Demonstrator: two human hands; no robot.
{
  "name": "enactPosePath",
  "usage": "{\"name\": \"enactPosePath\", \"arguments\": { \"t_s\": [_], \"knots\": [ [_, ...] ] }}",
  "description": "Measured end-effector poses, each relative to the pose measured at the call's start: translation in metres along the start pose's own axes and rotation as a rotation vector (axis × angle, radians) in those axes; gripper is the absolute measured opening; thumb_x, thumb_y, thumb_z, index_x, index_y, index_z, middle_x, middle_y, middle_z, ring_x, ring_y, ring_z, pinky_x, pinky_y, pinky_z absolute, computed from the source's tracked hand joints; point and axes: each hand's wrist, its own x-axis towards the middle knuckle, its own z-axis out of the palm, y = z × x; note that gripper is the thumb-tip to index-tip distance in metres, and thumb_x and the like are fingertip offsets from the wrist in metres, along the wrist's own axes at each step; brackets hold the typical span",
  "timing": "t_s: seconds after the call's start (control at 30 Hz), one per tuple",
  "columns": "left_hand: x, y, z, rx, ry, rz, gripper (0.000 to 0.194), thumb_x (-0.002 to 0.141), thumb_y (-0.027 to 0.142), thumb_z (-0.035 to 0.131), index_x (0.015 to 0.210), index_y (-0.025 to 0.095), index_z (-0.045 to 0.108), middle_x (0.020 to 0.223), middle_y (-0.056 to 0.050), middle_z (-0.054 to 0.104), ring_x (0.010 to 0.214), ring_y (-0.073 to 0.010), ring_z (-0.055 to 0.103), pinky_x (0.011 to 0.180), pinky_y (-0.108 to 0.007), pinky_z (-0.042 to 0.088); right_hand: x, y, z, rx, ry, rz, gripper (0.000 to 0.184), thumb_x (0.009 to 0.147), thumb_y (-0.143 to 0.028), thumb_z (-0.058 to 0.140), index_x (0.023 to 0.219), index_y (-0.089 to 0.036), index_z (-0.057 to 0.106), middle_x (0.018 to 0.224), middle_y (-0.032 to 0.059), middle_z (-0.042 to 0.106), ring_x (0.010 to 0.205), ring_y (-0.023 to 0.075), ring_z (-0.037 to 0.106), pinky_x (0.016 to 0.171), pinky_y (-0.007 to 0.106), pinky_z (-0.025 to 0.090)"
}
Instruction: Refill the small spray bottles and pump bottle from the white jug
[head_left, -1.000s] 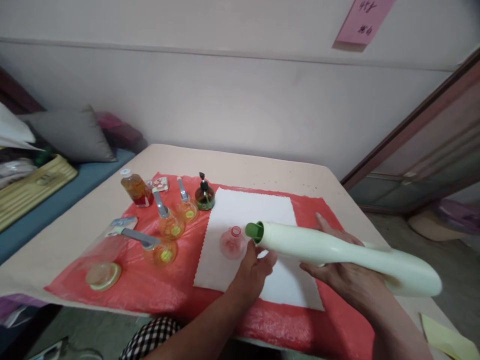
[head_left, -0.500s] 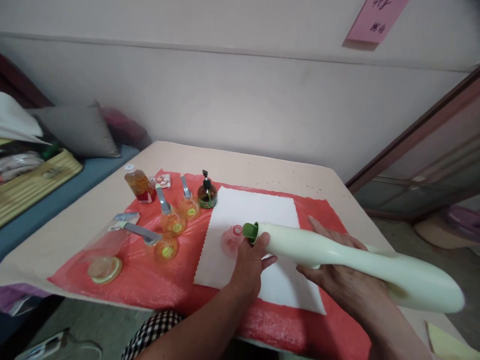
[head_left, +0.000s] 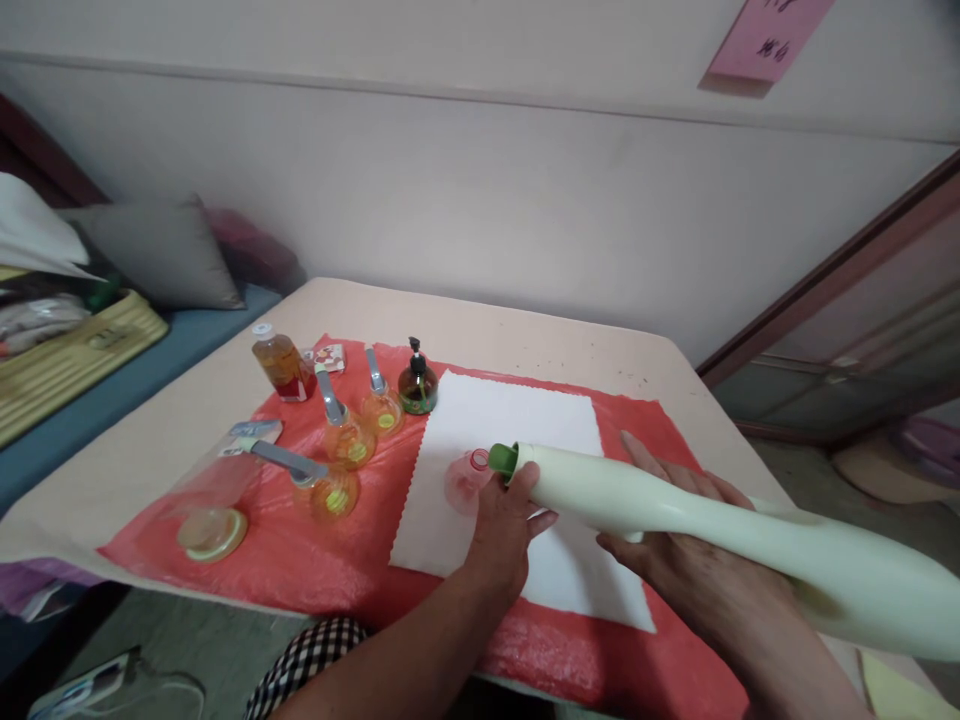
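A long cream-white plastic bottle (head_left: 675, 510) with a green spout lies almost level over the table, spout pointing left. My right hand (head_left: 697, 580) holds it from below around its middle, fingers wrapped under it. My left hand (head_left: 506, 525) is closed around the bottle's neck just behind the green spout. The spout tip sits right beside the red-rimmed mouth of a small clear pinkish flask (head_left: 466, 478), which stands on a white paper sheet (head_left: 517, 420).
A red plastic mat (head_left: 300, 560) covers the beige table (head_left: 525, 335). On its left stand three orange flasks with grey handles (head_left: 349, 440), an amber bottle (head_left: 282, 365), a dark pump bottle (head_left: 417, 385) and a clear bag with a lid (head_left: 211, 525). A bed with a grey pillow (head_left: 157, 255) lies at left.
My left hand has moved up from the sheet beside the small flask onto the white bottle's neck. The bottle has edged left, its spout now close to the flask's mouth.
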Motion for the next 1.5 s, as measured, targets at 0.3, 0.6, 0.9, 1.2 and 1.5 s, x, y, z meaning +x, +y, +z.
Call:
{"name": "enactPosePath", "arguments": {
  "t_s": [0.3, 0.6, 0.9, 1.2, 1.5],
  "knots": [
    [0.001, -0.001, -0.001, -0.017, -0.013, 0.001, 0.048, 0.084, 0.049, 0.068, 0.124, 0.023, 0.059, 0.128, -0.009, 0.065, 0.114, -0.0275, 0.063, 0.094, -0.045, 0.054, 0.000, -0.002, -0.002, -0.144, -0.048, -0.056, 0.070, 0.089, -0.039, 0.049, 0.152, -0.014, 0.030, 0.118, 0.0192, 0.063, 0.103, 0.0378, 0.060, 0.090, 0.059, 0.048],
    [0.002, -0.001, -0.002, -0.058, -0.001, -0.003, 0.049, 0.081, 0.050, 0.072, 0.119, 0.022, 0.061, 0.125, -0.010, 0.066, 0.109, -0.0282, 0.066, 0.094, -0.049, 0.055, 0.002, -0.011, -0.009, -0.169, -0.077, -0.028, 0.071, 0.089, -0.037, 0.047, 0.154, -0.020, 0.025, 0.119, 0.0186, 0.062, 0.102, 0.0395, 0.061, 0.092, 0.062, 0.046],
    [0.001, 0.000, -0.002, -0.055, -0.005, -0.008, 0.046, 0.084, 0.049, 0.068, 0.121, 0.023, 0.059, 0.126, -0.009, 0.066, 0.110, -0.0279, 0.066, 0.092, -0.046, 0.056, 0.001, -0.012, -0.011, -0.167, -0.089, -0.025, 0.074, 0.088, -0.038, 0.048, 0.155, -0.024, 0.021, 0.122, 0.0175, 0.060, 0.105, 0.0414, 0.060, 0.095, 0.064, 0.045],
    [0.000, -0.001, -0.001, -0.063, 0.010, -0.017, 0.050, 0.079, 0.050, 0.072, 0.118, 0.021, 0.061, 0.125, -0.010, 0.066, 0.111, -0.0283, 0.066, 0.094, -0.048, 0.055, -0.001, -0.011, -0.007, -0.139, -0.077, -0.019, 0.077, 0.089, -0.040, 0.047, 0.156, -0.017, 0.018, 0.119, 0.0197, 0.060, 0.104, 0.0419, 0.060, 0.093, 0.066, 0.046],
    [0.000, -0.002, -0.002, -0.071, 0.004, -0.009, 0.050, 0.080, 0.052, 0.071, 0.119, 0.022, 0.061, 0.126, -0.010, 0.065, 0.111, -0.0291, 0.066, 0.096, -0.051, 0.054, 0.002, -0.013, -0.011, -0.136, -0.091, -0.011, 0.074, 0.090, -0.038, 0.044, 0.157, -0.019, 0.018, 0.121, 0.0191, 0.060, 0.107, 0.0424, 0.059, 0.094, 0.066, 0.045]
  ]
}}
